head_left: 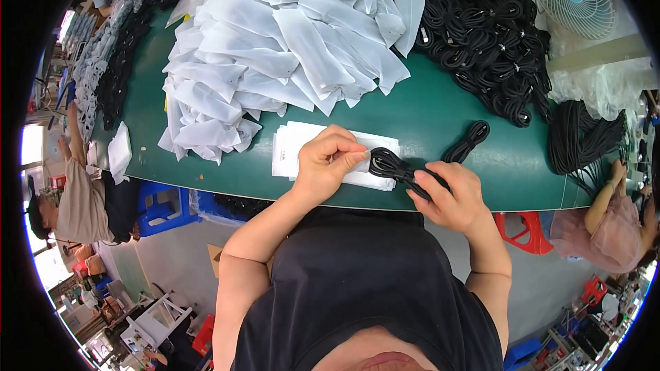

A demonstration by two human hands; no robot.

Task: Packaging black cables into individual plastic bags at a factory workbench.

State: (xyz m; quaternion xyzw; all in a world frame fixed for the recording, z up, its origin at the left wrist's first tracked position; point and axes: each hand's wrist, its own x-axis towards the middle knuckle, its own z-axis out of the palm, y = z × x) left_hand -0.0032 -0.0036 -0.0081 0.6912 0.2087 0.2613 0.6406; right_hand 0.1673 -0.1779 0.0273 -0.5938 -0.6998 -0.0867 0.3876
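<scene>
right hand [440, 192] pinched a bundled, looped black cable [390, 166] near the front edge of the smooth green table [426, 106]; left hand [331, 160], thumb and forefinger pressed together, stood just beside its left end, whether gripping anything unclear. beneath lay a stack of flat white plastic bags [287, 152]. the step looked like bagging; the next move likely called for opening a bag's mouth.

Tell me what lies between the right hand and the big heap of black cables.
A single bundled black cable lies there on the green table, between the right hand and the heap, in the head view.
</scene>
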